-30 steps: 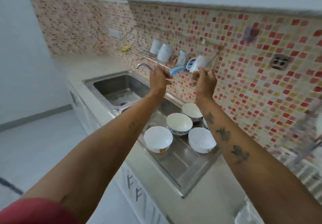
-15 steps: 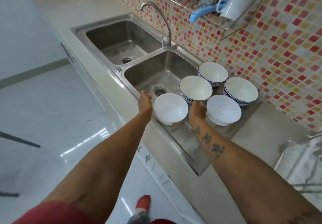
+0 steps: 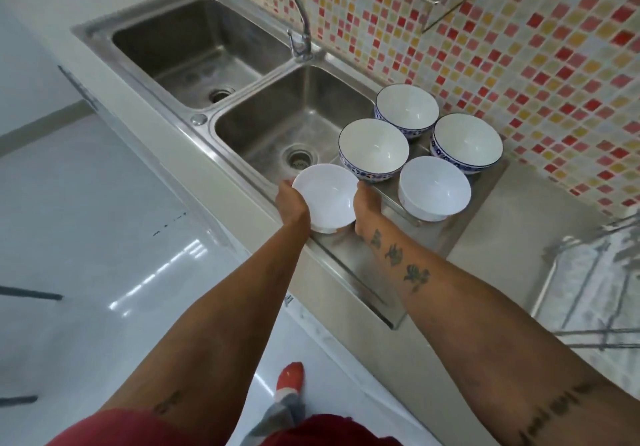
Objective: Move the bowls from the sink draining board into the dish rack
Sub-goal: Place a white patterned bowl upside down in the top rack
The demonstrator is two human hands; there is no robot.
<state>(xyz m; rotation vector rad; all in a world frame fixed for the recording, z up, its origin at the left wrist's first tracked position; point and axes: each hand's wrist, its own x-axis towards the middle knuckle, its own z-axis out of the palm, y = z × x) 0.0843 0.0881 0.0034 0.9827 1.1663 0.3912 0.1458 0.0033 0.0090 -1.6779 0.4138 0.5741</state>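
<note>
Head view: five bowls stand upright on the steel draining board (image 3: 367,272), right of the twin-basin sink (image 3: 304,113). The nearest plain white bowl (image 3: 327,199) sits at the board's near left corner, beside the sink edge. The left hand (image 3: 291,203) is cupped against its left side and the right hand (image 3: 367,206) against its right side, both touching the bowl; the fingers are hidden behind it. A second plain white bowl (image 3: 434,189) stands to the right, apart from the hands. Three blue-patterned bowls sit farther back: one (image 3: 374,149) just behind the held bowl, one (image 3: 407,109) nearest the tiled wall, one (image 3: 465,142) at far right. A wire rack (image 3: 581,293) stands on the counter (image 3: 512,217) at right, blurred.
</note>
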